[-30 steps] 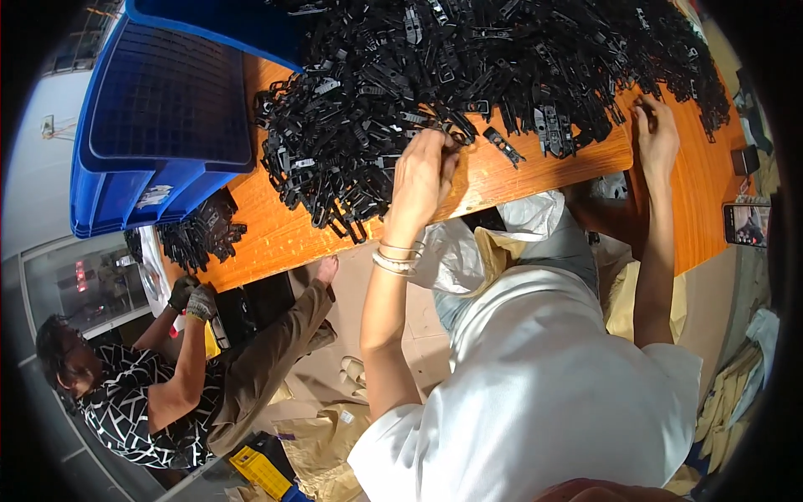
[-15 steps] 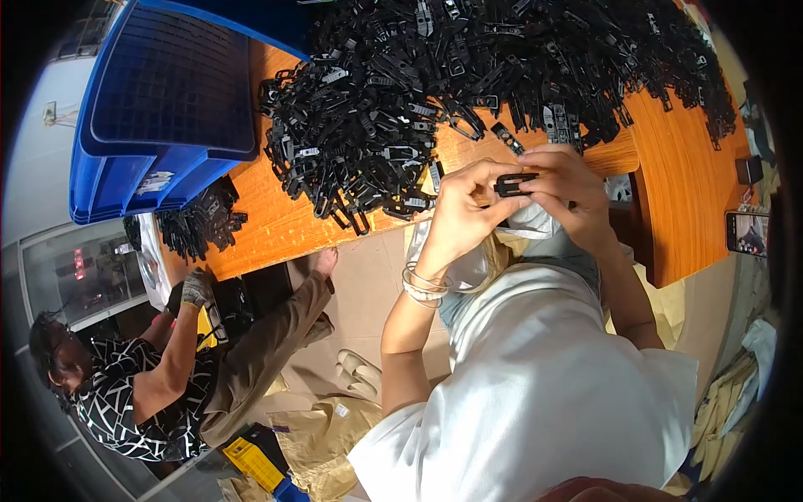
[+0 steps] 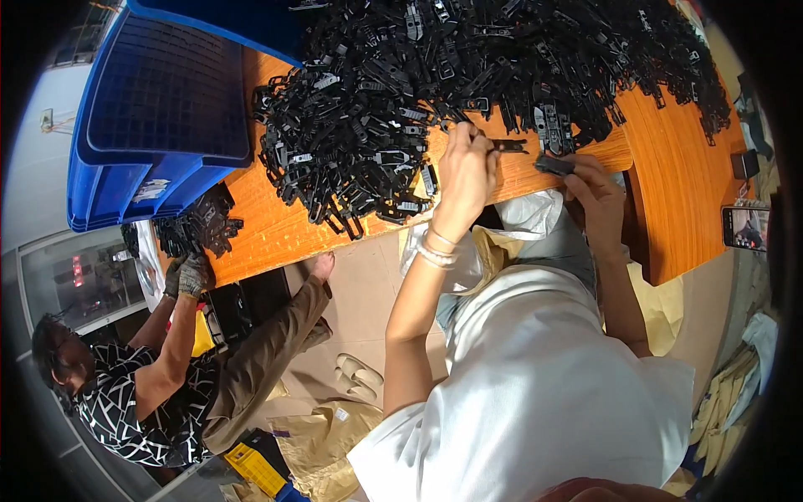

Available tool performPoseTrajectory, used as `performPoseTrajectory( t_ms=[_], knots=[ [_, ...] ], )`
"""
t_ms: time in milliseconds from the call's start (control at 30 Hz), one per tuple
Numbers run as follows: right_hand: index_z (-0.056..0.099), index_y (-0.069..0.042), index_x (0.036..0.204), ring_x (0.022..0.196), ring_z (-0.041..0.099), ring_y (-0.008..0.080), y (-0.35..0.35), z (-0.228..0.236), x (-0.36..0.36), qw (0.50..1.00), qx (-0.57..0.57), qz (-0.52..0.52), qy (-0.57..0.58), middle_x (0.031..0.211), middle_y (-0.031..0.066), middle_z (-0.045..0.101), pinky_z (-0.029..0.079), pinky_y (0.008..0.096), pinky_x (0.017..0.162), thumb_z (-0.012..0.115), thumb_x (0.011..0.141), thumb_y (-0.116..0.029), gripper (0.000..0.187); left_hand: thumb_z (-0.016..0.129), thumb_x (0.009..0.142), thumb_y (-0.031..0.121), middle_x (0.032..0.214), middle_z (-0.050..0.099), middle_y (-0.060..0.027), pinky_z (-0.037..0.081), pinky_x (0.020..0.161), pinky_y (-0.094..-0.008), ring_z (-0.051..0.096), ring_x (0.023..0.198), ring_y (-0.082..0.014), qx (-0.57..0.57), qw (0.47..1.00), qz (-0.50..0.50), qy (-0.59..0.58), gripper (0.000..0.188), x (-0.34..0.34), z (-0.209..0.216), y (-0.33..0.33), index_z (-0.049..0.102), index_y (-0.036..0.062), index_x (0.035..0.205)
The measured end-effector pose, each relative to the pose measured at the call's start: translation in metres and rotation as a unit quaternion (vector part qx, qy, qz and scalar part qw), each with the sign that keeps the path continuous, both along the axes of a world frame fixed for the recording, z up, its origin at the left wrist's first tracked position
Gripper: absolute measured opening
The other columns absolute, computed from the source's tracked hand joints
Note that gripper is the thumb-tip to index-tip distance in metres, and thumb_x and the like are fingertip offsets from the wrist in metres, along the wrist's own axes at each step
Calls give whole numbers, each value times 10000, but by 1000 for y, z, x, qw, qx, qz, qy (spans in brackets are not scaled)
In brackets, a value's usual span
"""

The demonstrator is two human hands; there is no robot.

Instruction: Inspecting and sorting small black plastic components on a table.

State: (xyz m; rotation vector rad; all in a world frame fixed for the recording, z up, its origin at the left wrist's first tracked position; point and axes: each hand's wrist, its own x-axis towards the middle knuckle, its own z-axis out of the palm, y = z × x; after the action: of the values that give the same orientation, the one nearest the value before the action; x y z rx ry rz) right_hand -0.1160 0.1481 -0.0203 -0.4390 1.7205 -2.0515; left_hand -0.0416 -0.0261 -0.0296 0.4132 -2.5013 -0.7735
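drew the bare left hand (image 3: 468, 165) away from the bare right hand (image 3: 599, 189) since half a second earlier, reaching up over the orange-brown wooden table (image 3: 269, 224). pinched a slim black plastic strip (image 3: 509, 145) in the left fingertips, apparently just above the tabletop, though too small to be sure. gripped a short dark plastic clip (image 3: 552, 165) between right thumb and fingers, near the table's front edge. had a heap of black plastic parts (image 3: 360, 117) beyond both hands, a blue plastic crate (image 3: 171, 92) to its left, and a co-worker's gloved hands (image 3: 196, 275) at the table's left end.
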Motion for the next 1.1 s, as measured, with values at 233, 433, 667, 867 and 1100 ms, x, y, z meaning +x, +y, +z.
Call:
performPoseTrajectory(
  t_ms=[233, 433, 667, 867, 1100],
  knots=[
    [591, 53, 817, 583, 460, 59, -13, 6, 9, 994, 87, 50, 50, 735, 34, 549, 349, 179, 522, 570, 756, -6, 87, 559, 801, 107, 589, 544, -50, 427, 486, -207, 508, 490, -89, 558, 830, -6, -5, 148, 20, 24, 8, 558, -38, 771],
    [599, 42, 771, 579, 484, 58, -17, 11, 14, 988, 123, 43, 78, 666, 32, 553, 346, 188, 517, 579, 738, -5, 60, 514, 848, 238, 480, 483, -10, 281, 386, -181, 390, 387, -57, 634, 772, 9, -43, 297, 24, 26, 21, 542, -1, 675],
    [590, 37, 859, 589, 503, 76, -27, 10, 24, 999, 37, 9, 22, 658, 45, 553, 363, 190, 523, 572, 720, -17, 150, 616, 759, 107, 535, 457, 56, 263, 430, -171, 365, 471, -21, 639, 768, -38, -4, 117, 30, 26, 32, 566, 44, 674],
    [556, 43, 952, 571, 525, 84, -26, 19, 26, 993, 2, 115, -26, 721, 51, 573, 376, 195, 486, 583, 763, -42, 209, 585, 782, 124, 563, 497, 27, 276, 447, -177, 362, 490, -29, 637, 766, -77, 29, 144, 36, 40, 26, 563, 27, 679],
    [536, 59, 969, 576, 517, 100, -23, -1, 11, 996, 28, 48, -70, 709, 82, 569, 381, 194, 496, 487, 840, -108, 217, 542, 771, 119, 730, 568, -152, 431, 606, -323, 528, 644, -260, 144, 980, -116, 72, 141, -6, 49, -57, 583, -14, 747]
  ],
)
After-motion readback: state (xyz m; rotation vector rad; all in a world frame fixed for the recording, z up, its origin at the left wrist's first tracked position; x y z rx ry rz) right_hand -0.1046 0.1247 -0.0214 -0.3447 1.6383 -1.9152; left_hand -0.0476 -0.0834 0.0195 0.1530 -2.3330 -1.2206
